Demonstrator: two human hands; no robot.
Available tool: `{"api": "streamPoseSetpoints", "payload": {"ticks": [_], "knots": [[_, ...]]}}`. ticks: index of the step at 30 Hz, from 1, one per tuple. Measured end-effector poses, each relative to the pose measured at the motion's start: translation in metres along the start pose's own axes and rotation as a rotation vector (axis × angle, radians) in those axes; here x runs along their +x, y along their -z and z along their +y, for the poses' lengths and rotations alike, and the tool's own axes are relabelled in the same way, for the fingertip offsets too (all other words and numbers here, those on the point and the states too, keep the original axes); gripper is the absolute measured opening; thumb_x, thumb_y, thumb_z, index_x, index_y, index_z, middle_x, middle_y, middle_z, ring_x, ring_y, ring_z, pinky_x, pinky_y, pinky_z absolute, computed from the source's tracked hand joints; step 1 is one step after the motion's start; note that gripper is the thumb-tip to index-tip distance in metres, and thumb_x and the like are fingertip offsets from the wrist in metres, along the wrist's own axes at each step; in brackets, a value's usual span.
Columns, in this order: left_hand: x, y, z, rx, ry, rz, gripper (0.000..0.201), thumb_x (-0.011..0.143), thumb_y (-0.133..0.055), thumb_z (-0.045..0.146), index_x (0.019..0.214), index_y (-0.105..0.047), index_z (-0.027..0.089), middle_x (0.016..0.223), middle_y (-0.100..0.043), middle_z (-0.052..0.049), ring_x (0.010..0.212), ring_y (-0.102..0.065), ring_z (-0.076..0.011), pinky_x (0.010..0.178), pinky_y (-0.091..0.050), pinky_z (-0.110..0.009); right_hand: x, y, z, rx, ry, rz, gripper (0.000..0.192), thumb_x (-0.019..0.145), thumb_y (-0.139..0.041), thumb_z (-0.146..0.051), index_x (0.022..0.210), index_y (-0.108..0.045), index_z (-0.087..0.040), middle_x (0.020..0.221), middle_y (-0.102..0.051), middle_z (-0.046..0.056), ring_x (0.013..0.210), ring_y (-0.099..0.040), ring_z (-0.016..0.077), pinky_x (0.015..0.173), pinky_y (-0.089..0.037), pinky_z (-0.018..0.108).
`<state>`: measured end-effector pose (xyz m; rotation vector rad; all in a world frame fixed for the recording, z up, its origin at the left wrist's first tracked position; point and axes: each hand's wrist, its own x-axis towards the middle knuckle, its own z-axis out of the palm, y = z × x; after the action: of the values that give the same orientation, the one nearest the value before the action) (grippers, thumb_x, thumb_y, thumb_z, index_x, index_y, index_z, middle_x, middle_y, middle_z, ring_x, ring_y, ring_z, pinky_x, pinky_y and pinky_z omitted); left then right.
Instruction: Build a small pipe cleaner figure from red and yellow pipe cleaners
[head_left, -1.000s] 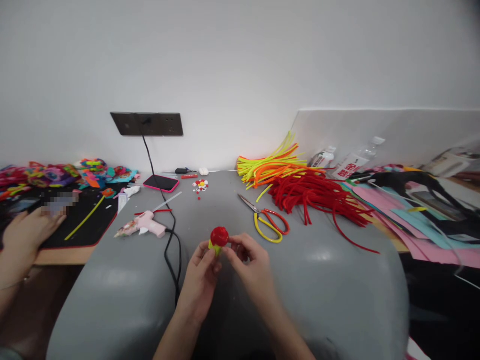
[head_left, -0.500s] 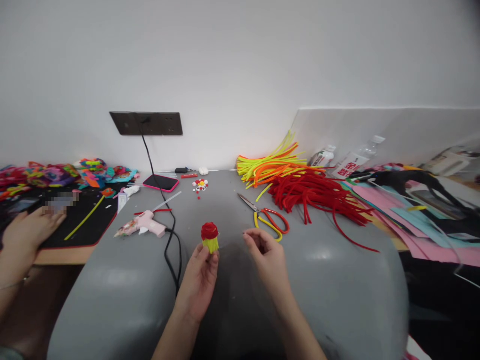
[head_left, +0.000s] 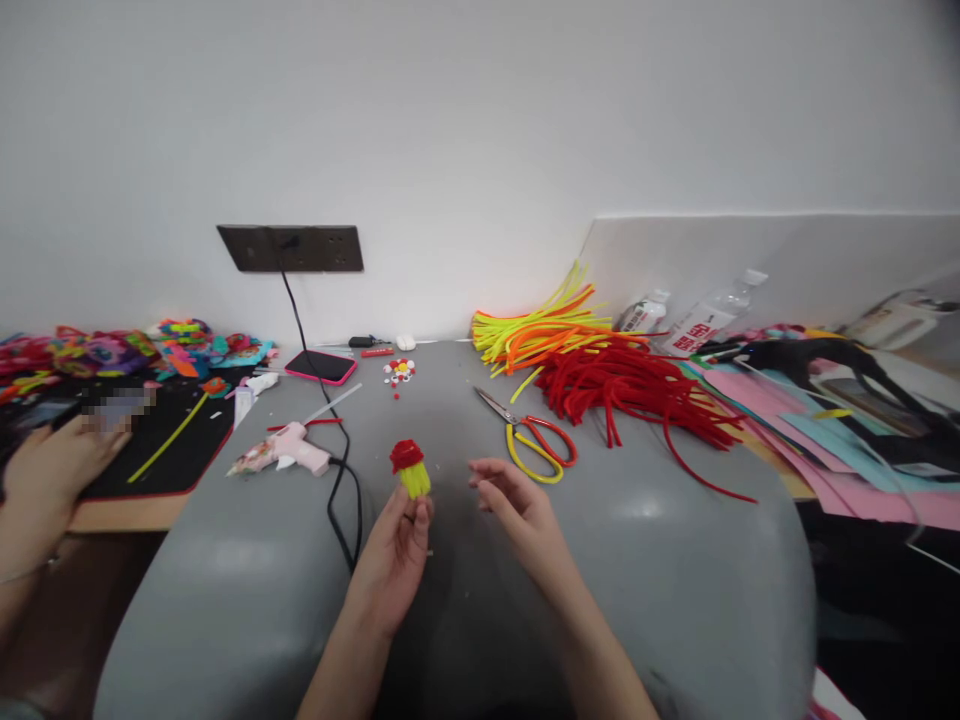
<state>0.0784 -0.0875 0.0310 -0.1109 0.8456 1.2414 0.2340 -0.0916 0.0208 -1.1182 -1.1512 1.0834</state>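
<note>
Above grey table (head_left: 225, 600), left hand (head_left: 394, 560) pinching red-yellow craft piece (head_left: 409, 468), right hand (head_left: 517, 505) loosely open, bottle label (head_left: 694, 335) unreadable

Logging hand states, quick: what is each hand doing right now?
Left hand: closed on the red and yellow craft piece.
Right hand: loosely open, holding nothing, beside the piece.

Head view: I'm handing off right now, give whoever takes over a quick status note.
Left hand: pinches the red-and-yellow pipe-cleaner piece upright above the grey table.
Right hand: empty, fingers loosely curled, just right of the piece, not touching.
Nearby: scissors to the right, glue gun to the left, red pipe cleaners behind.
Done: red top sits on yellow base.
Left: cannot tell from this view.
</note>
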Motion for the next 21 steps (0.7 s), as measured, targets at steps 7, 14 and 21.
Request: {"api": "streamPoseSetpoints", "payload": {"ticks": [7,14,21], "knots": [[0.017,0.013,0.064,0.167,-0.605,-0.116,0.014,0.076,-0.07,0.01,0.088,-0.064,0.015,0.085,-0.069,-0.001,0.067,-0.066,-0.0075,0.062,-0.056,-0.013,0.012,0.026,0.018,0.267,-0.045,0.363,0.04,0.079,-0.067,-0.044,0.111,-0.062,-0.02,0.09,-0.065,0.004,0.063,-0.053,0.0111,0.06,-0.043,0.025],[0.02,0.02,0.103,0.5,-1.13,-0.215,0.038,0.063,-0.081,0.022,0.071,-0.044,0.019,0.08,-0.064,0.004,0.073,-0.066,-0.0135,0.07,-0.056,-0.025,0.009,0.024,0.044,0.307,0.117,0.551,0.026,0.085,-0.063,-0.039,0.104,-0.062,-0.022,0.083,-0.06,0.0,0.06,-0.05,0.0089,0.06,-0.043,0.024],[0.053,0.005,0.079,1.278,-0.852,-0.375,0.038,0.068,-0.07,0.031,0.063,-0.034,0.021,0.066,-0.05,0.005,0.065,-0.053,-0.0111,0.062,-0.044,-0.021,0.013,0.014,0.049,0.007,0.212,0.254,0.021,0.084,-0.064,-0.037,0.096,-0.067,-0.02,0.084,-0.064,0.005,0.073,-0.058,0.0161,0.062,-0.048,0.027]]}}
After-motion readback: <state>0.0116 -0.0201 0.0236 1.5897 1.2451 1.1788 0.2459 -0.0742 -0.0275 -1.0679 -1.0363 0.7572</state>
